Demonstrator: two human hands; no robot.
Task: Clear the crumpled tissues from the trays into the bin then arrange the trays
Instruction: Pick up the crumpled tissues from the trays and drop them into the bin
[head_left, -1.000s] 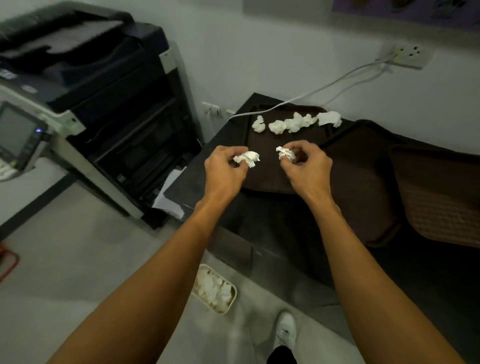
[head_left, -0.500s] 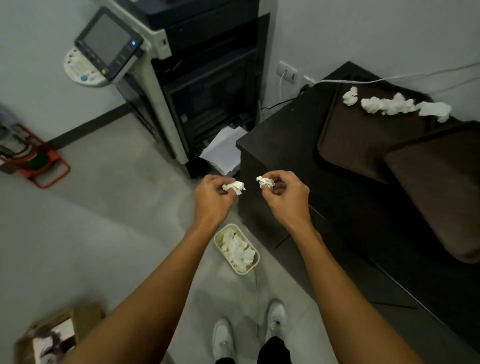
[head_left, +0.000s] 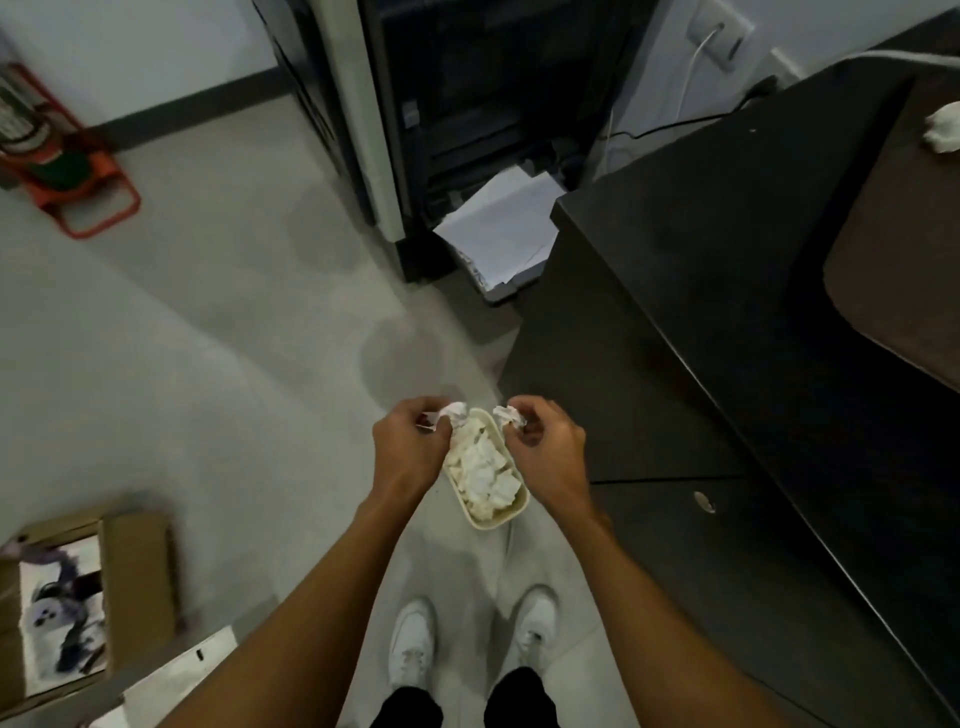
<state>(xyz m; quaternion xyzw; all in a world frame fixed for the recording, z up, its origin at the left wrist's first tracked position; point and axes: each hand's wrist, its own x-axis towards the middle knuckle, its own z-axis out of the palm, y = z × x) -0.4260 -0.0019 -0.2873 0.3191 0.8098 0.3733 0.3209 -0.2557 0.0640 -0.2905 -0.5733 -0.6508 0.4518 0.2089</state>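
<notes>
Grey floor (head_left: 208, 364), centre frame: left hand (head_left: 410, 449) and right hand (head_left: 545, 454) each pinch a tissue (head_left: 453, 412) over the bin (head_left: 489, 525). Light, soft wads, so a fingertip hold likely suffices.

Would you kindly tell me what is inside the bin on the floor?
Crumpled white tissues fill the cream bin nearly to its rim. Its bottom is buried beneath them.
</notes>
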